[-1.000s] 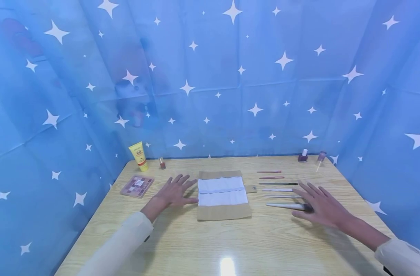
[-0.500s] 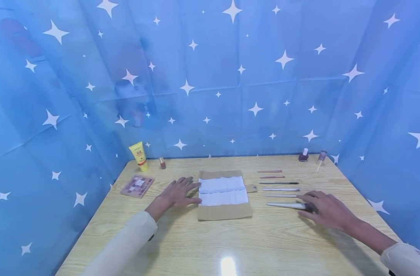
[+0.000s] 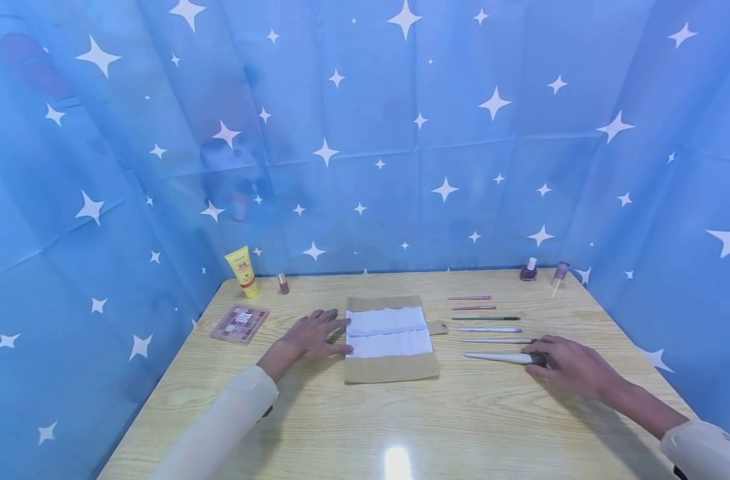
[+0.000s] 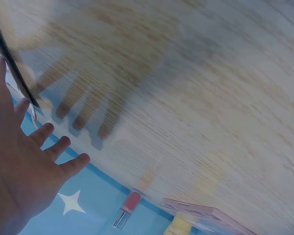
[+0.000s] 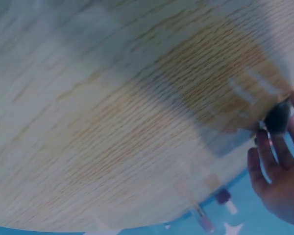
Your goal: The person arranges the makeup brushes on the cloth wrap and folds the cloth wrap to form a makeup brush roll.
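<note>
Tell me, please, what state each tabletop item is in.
Brush roll: unfolded, flat.
Largest brush: bristles between thumb and fingers of the right hand.
Five slimmer brushes: lying loose.
Palette: lying flat, seemingly closed.
Yellow tube: upright, capped.
Red bottle: upright, capped.
Dark bottle: upright, capped.
Purple-topped item: unclear.

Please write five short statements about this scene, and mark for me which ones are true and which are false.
1. The right hand is at the bristle end of the largest brush. True.
2. The roll is folded closed. False: it lies open, white inside facing up.
3. The yellow tube is farther back than the palette. True.
4. The left hand holds the palette. False: it holds nothing, with its fingers at the roll's left edge.
5. The largest brush is inside the roll. False: it lies on the table, to the right of the roll.
</note>
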